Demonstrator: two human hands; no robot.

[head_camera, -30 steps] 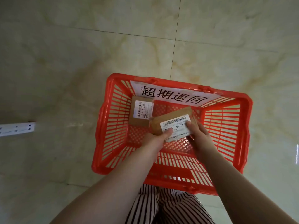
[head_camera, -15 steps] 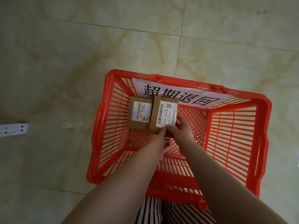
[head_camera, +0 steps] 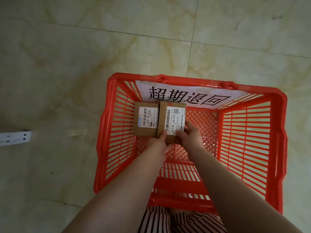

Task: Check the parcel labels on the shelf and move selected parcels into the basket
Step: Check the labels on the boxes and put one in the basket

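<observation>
A red plastic basket (head_camera: 250, 137) stands on the floor below me, with a white paper sign in black characters on its far wall. Two small brown cardboard parcels lie side by side at the far left of its bottom. The left parcel (head_camera: 146, 121) has a white label and nobody touches it. The right parcel (head_camera: 173, 121), labelled J6-S10, is held at its near end by both hands. My left hand (head_camera: 159, 142) pinches its near left corner with the thumb on the label. My right hand (head_camera: 190, 137) grips its near right corner.
The floor is pale marbled tile with dark grout lines. A white power strip (head_camera: 15, 137) lies on the floor at the left edge. Striped trousers (head_camera: 176, 221) show just below the basket's near wall.
Both hands turned the J6-S10 parcel from a slant to lengthwise and lowered it beside the other parcel at the basket's far left. The camera has come closer to the basket.
</observation>
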